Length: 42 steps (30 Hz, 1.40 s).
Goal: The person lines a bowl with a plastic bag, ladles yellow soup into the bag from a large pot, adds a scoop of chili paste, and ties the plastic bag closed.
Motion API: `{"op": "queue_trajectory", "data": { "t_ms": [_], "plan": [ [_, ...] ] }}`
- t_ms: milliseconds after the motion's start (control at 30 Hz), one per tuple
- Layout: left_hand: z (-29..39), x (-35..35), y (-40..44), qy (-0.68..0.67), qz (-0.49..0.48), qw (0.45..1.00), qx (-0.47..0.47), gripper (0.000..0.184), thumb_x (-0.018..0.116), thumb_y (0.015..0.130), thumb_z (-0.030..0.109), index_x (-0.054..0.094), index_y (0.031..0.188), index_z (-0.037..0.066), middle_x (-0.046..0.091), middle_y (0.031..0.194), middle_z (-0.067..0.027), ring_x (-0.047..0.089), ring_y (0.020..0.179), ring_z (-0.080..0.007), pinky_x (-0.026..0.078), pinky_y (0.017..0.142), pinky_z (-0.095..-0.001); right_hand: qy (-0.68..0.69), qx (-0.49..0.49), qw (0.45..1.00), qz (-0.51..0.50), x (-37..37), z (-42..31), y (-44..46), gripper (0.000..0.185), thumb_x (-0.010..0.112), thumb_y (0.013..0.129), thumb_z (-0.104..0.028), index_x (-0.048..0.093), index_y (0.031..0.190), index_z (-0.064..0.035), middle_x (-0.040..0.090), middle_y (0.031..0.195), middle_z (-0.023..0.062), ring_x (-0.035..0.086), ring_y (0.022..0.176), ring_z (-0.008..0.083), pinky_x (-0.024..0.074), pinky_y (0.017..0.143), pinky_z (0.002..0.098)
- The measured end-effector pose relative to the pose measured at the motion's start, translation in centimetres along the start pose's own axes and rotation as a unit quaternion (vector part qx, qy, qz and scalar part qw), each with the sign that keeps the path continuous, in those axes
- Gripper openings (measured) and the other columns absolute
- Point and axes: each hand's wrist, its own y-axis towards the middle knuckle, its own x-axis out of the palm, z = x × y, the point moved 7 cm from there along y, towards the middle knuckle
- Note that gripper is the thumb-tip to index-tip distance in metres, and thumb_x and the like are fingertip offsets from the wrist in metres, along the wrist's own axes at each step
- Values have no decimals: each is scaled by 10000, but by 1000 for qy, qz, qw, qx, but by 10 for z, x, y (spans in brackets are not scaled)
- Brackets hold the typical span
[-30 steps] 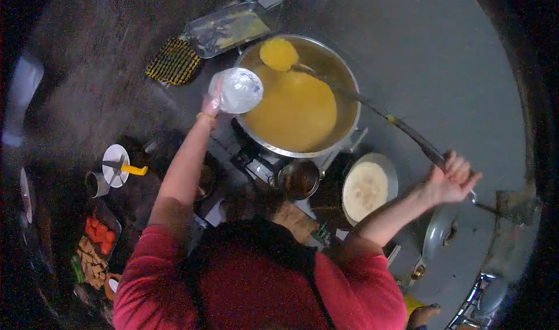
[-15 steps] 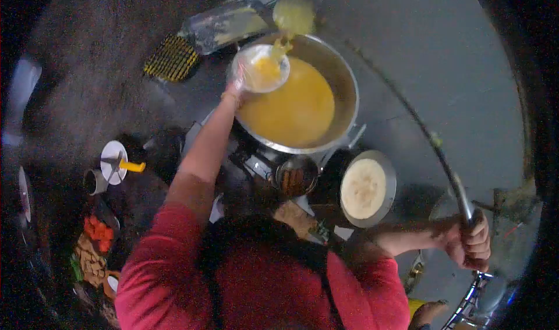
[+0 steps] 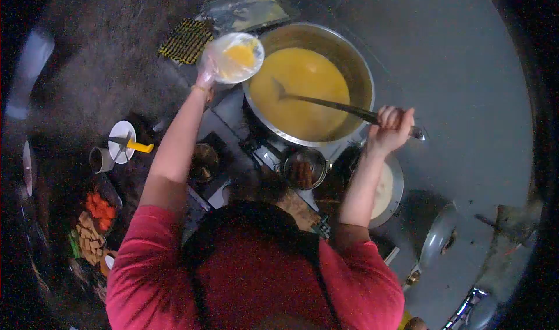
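Note:
My left hand [image 3: 207,75], in a clear plastic glove, grips a white bowl [image 3: 232,75] tilted just left of a big metal pot [image 3: 360,65]. Some yellow food clings to the bowl's inside. Yellow soup [image 3: 305,73] fills the lower part of the pot. My right hand [image 3: 393,129] is closed round the long dark handle of a ladle [image 3: 335,104] at the pot's right side. The ladle's head dips into the soup and is partly hidden by it.
Beyond the pot lie a clear plastic tray [image 3: 250,12] and a black-and-yellow woven mat [image 3: 186,41]. Nearer me stand a small glass-lidded pan [image 3: 303,168] and a pan of pale liquid [image 3: 384,193]. Yellow-handled scissors [image 3: 138,147] rest on a white plate at left.
The ladle, raised and spilling yellow food over the bowl before, now has its head down in the soup. My right hand moved left and upward in view; my left hand took the bowl leftward.

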Motion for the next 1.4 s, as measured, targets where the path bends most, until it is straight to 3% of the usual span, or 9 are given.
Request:
{"op": "queue_trajectory", "data": {
  "t_ms": [67,233,600,767,900,1200,1267,1333,1400],
  "plan": [
    [2,-7,-5,-12,-2,1000,-4,681,261,830,592,312,1285,88,411,1259,-75,422,1132,-207,345,945,-336,10,21,972,233,-50,-1,1,435,418,882,-242,248,495,-140,209,408,-25,183,381,104,199,426,261],
    [-53,-39,0,-43,10,992,-121,597,319,865,511,343,1273,76,485,1186,-64,498,1036,-172,402,870,-300,30,-24,973,229,-101,-43,-2,489,418,879,-312,206,459,-177,206,405,-33,190,369,98,188,427,258],
    [-77,58,-7,-30,-66,978,-194,591,348,856,513,370,1254,77,498,1171,-77,512,1029,-182,412,869,-294,148,-158,976,-23,-31,-217,6,455,401,875,-294,249,463,-175,222,416,-32,171,376,83,191,448,254],
    [-105,112,61,-277,-226,934,-20,609,382,836,526,391,1234,64,501,1165,-91,523,1023,-200,441,859,-314,155,-210,946,-194,0,-242,-13,413,443,814,-243,245,459,-172,239,386,-51,207,363,78,206,438,241],
    [-121,103,57,-198,-137,967,-85,621,377,837,527,372,1246,60,483,1186,-90,523,1020,-199,440,858,-311,177,-255,929,-200,-4,-263,-18,413,432,806,-250,220,459,-179,217,399,-49,189,372,76,193,430,240],
    [-32,51,43,-82,-26,995,39,582,396,826,537,483,1146,59,529,1082,-72,509,982,-182,420,821,-297,-124,-267,945,-143,51,-122,-19,270,462,763,-161,329,536,-98,309,487,16,277,435,141,216,431,291],
    [-45,33,63,-67,-28,995,66,573,399,829,524,492,1133,48,527,1088,-78,506,987,-177,420,824,-297,-168,-138,964,-155,-30,-14,-7,313,471,771,-114,276,529,-71,257,488,22,248,417,154,205,420,292],
    [-54,16,67,-51,-31,994,92,563,402,833,511,502,1120,37,525,1094,-84,503,992,-172,419,827,-298,-185,-151,964,-118,22,-7,-8,353,471,812,-143,285,516,-94,247,467,-2,227,415,127,193,413,289],
    [-54,-4,60,40,-17,984,175,553,403,842,483,488,1132,20,526,1102,-81,497,995,-153,420,830,-295,-18,-2,999,34,-5,12,8,411,470,848,-223,272,500,-130,222,438,-29,202,401,95,190,412,281]
  ]
}}
